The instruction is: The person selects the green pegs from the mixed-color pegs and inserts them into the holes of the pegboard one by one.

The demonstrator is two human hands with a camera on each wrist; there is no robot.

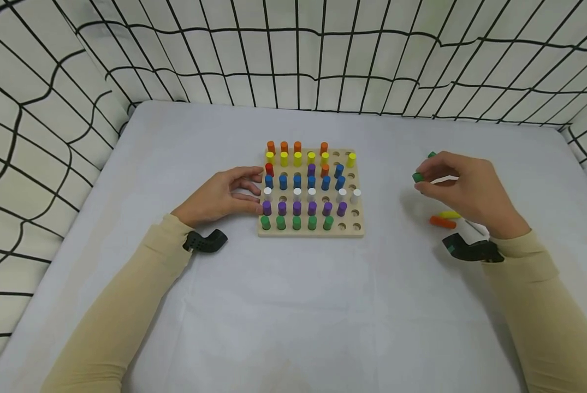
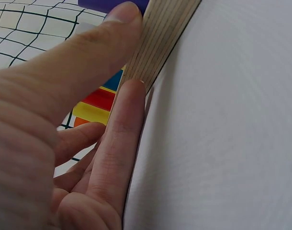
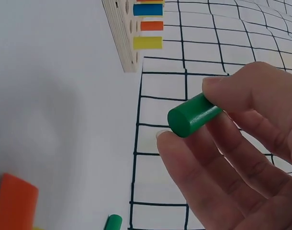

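Note:
A wooden pegboard (image 1: 313, 233) stands mid-table with rows of coloured pegs. My left hand (image 1: 224, 195) rests against its left side. In the left wrist view the thumb lies by a purple peg (image 2: 100, 5) while the index fingertip touches the board's layered edge (image 2: 158, 45). To the right of the board, above the table, my right hand (image 1: 462, 183) pinches a green peg (image 3: 191, 116) between thumb and fingers. Several holes show bare, among them two at the right end of the front green row (image 1: 296, 222).
Below the right hand lie an orange peg (image 1: 443, 222) and a yellow peg (image 1: 449, 215), with a white one (image 1: 476, 226) partly hidden by the wrist. Another green peg (image 1: 432, 154) lies beyond the hand. Black-gridded white walls (image 1: 293, 54) border the white table (image 1: 293, 305).

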